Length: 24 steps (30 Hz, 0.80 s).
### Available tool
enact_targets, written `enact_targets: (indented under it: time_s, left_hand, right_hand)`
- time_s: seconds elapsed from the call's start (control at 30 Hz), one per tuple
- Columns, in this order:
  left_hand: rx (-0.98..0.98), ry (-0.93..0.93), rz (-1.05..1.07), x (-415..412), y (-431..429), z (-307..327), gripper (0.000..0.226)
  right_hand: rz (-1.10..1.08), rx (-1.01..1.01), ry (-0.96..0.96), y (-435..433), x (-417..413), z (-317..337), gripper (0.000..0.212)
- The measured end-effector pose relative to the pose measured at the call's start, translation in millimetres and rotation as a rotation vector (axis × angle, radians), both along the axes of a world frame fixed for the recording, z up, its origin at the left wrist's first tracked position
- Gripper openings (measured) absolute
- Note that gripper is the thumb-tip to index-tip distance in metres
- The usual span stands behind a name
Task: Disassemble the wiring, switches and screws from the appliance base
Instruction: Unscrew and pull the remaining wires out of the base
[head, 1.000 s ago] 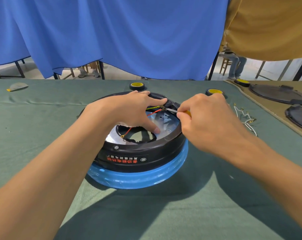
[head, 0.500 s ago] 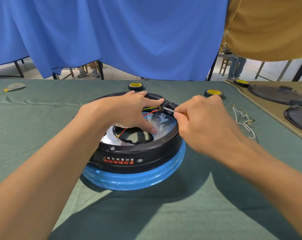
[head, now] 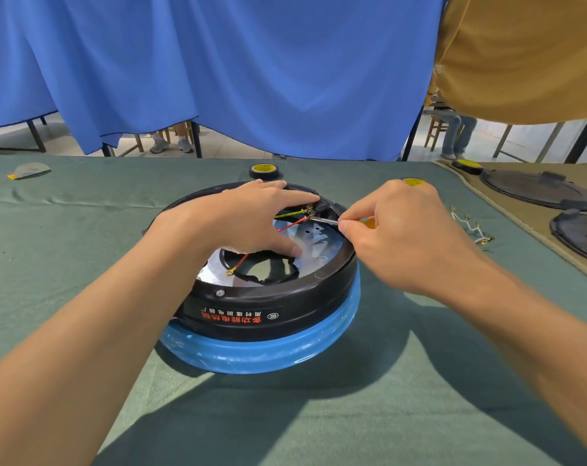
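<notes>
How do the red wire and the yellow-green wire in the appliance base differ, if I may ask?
The red wire runs long, down to a free ring terminal; the yellow-green wire shows only a short stretch before vanishing under the left hand. Both meet at the rim of the appliance base, where the screwdriver in the right hand points.

Your appliance base point(head: 268, 314) sits near the middle of the desk point(head: 83, 230): a round black shell on a blue lower ring, with the red lettering on its near wall upside down. Inside lies a silver plate point(head: 319, 243) with a ragged central opening. A red wire point(head: 292, 224) crosses the plate, its ring terminal lying free at the near left. A yellow-green wire point(head: 288, 215) joins it at the brass terminal point(head: 309, 212) by the far right rim, where the screwdriver point(head: 325, 220) pinched in your right hand point(head: 403, 237) touches. One screw point(head: 220, 292) sits in the near rim. Loose white wires point(head: 470, 227) lie toward the desk's right edge.
</notes>
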<state>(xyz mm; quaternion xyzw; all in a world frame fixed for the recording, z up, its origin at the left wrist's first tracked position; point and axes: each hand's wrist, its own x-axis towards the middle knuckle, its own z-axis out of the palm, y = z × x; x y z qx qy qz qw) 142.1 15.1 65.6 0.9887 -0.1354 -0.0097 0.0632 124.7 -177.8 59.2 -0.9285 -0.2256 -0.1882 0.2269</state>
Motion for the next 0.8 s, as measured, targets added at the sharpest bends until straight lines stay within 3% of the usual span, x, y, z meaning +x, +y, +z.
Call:
enact_targets:
  time_s: [0.13, 0.27, 0.5, 0.8]
  left_hand:
    - [-0.081, -0.048, -0.058, 1, 0, 0, 0.067]
    - [-0.067, -0.031, -0.051, 2, 0, -2, 0.067]
    - [-0.091, -0.036, -0.036, 5, 1, -5, 0.067]
    - [-0.110, -0.062, -0.054, 4, 3, -5, 0.067]
  right_hand:
    - [-0.024, -0.012, -0.013, 1, 0, -1, 0.025]
    - [-0.005, -0.021, -0.021, 2, 5, -1, 0.023]
    - [0.029, 0.116, 0.181, -7, 14, 9, 0.019]
    - [-0.020, 0.010, 0.010, 1, 7, 0, 0.024]
